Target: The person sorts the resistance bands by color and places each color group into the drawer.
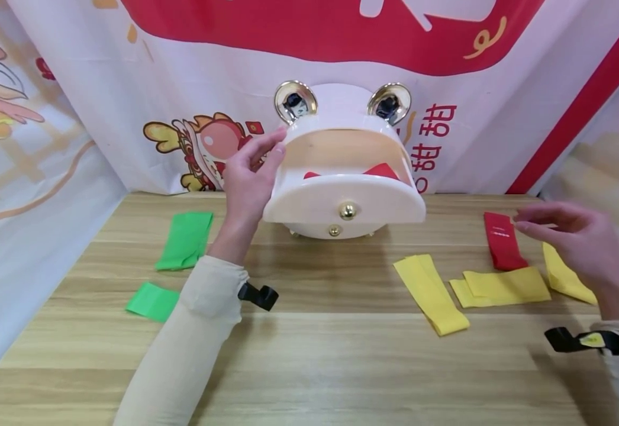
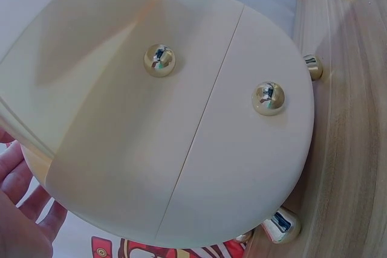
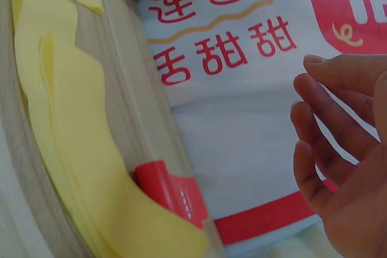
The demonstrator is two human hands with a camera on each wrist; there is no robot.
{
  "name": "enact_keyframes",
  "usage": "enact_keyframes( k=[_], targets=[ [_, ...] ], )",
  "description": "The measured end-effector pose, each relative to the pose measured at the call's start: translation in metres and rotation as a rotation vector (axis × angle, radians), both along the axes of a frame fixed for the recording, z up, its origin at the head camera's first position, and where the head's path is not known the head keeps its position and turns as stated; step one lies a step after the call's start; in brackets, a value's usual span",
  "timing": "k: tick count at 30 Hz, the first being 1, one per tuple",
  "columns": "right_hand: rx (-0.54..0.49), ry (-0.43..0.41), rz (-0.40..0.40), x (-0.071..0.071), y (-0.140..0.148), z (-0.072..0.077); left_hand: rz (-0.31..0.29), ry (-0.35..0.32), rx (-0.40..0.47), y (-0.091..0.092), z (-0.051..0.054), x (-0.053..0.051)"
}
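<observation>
- Seems done: drawer reds [image 1: 381,171] inside box's [image 1: 341,100] pulled-out drawer [image 1: 304,204].
- Seemingly left, on worktop [image 1: 315,367]: red strip [image 1: 501,239], yellows [image 1: 432,293], greens [image 1: 186,239].
- Left grip [image 1: 251,177] loose at box side; right grip [image 1: 581,239] relaxed, empty.

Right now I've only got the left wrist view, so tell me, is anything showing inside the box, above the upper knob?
Observer: Yes. From the head view, red material pokes up behind the front of the box.

Operator: Okay, and is the right hand holding anything?

Observer: No, the right wrist view shows the right hand with nothing in its fingers.
</observation>
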State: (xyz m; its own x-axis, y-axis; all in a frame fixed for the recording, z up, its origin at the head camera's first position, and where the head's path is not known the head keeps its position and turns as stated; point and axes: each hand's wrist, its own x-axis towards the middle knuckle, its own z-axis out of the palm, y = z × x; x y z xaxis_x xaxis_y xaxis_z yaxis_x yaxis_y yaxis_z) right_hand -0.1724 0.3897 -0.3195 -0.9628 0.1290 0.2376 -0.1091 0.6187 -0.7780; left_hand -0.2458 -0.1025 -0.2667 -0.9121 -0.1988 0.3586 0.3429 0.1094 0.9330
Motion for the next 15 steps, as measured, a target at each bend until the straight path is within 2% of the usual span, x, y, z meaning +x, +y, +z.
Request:
enact_keyframes(
  k=[4,9,15],
  targets=[
    [0.003,-0.059,-0.021,0.002,0.011,-0.010,0.001,0.005,-0.011,0.002,-0.001,-0.001],
    [-0.001,-0.130,-0.011,-0.001,0.020,-0.023,0.002,0.009,-0.013,0.001,-0.001,0.000],
    [0.072,-0.241,0.006,-0.005,0.028,-0.030,-0.006,0.019,0.002,0.000,-0.001,0.000]
  ],
)
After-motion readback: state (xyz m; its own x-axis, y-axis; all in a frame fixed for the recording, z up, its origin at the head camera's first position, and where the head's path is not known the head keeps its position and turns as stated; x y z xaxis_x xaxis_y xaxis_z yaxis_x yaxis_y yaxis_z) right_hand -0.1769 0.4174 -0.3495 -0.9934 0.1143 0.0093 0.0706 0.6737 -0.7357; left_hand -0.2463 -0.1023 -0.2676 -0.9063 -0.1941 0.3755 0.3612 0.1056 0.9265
